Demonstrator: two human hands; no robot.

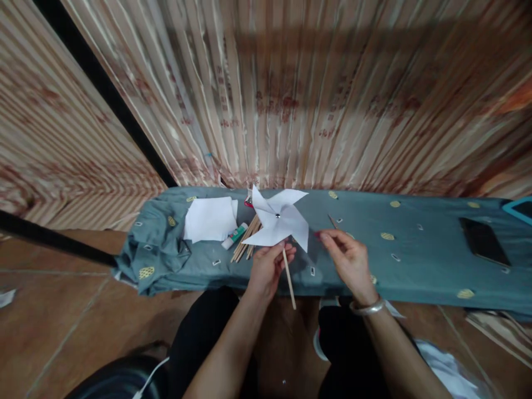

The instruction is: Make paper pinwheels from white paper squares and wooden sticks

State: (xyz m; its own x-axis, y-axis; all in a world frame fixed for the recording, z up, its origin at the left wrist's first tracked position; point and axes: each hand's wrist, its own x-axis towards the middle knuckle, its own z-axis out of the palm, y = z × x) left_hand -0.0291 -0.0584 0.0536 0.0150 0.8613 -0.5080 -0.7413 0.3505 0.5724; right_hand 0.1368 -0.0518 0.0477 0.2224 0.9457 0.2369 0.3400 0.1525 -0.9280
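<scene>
A white paper pinwheel (279, 219) with a small shiny pin at its centre stands above the near edge of the cloth-covered bench. My left hand (269, 263) is closed around its thin wooden stick (289, 282), just below the paper blades. To the right of the blades, apart from them, my right hand (347, 256) has its thumb and forefinger pinched together. A tiny dark pink spot shows at those fingertips, too small to name. Behind the right hand lies a thin pointed stick-like thing (332, 220), partly hidden by the fingers.
On the green bench cloth (419, 244) lie a stack of white paper (210, 219), a glue stick (235, 235), several wooden sticks (245, 244) and a small red item (248, 201). A dark phone (484, 242) and a blue-edged device (519, 209) are at right.
</scene>
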